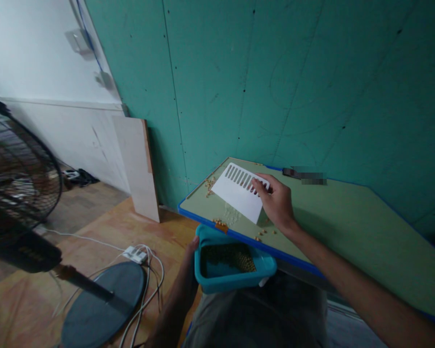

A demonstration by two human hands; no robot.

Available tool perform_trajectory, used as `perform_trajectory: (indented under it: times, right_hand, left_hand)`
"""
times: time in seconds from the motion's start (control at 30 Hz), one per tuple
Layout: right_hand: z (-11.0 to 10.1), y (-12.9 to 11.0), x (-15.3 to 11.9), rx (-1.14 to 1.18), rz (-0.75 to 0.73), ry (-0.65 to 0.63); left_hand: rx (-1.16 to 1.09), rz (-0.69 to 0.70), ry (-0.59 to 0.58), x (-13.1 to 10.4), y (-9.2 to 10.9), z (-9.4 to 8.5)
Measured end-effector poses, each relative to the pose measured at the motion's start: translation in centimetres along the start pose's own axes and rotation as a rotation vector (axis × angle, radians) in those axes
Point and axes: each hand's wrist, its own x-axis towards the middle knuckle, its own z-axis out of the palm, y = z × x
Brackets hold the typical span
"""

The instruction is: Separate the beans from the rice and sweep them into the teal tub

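My right hand (277, 200) is closed on the slotted end of a flat white plastic scraper (235, 193), tilted over the tabletop (333, 217). Close to the scraper's lower edge lies a patch of small pale grains (232, 214). Tan beans (220, 222) are scattered along the table edge, with more at the far left corner and near my wrist. Below the edge, my left hand (192, 261) grips the left side of a teal plastic container (235, 285), its thumb on the rim. Dark green grains (217, 253) and tan beans sit inside it.
A dark phone-like object (290, 172) lies at the table's back edge against the green wall (217, 87). On the left stand a floor fan (18, 169) and a leaning board (137, 169). A power strip (135, 254) and loose cables lie on the floor.
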Motion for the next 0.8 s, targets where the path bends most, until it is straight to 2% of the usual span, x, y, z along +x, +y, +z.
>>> perform_trajectory:
  times: [0.1, 0.33, 0.8]
  right_hand:
    - [0.0, 0.1, 0.0, 0.018, 0.02, -0.017]
    - [0.4, -0.8, -0.9, 0.028, 0.012, -0.163]
    - [0.4, -1.5, -1.3, 0.103, 0.02, -0.267]
  left_hand:
    - [0.019, 0.024, 0.01, 0.1, 0.0, 0.0]
    - [-0.033, 0.043, -0.01, -0.7, 0.2, 0.6]
    - [0.015, 0.057, 0.006, -0.5, 0.4, 0.7]
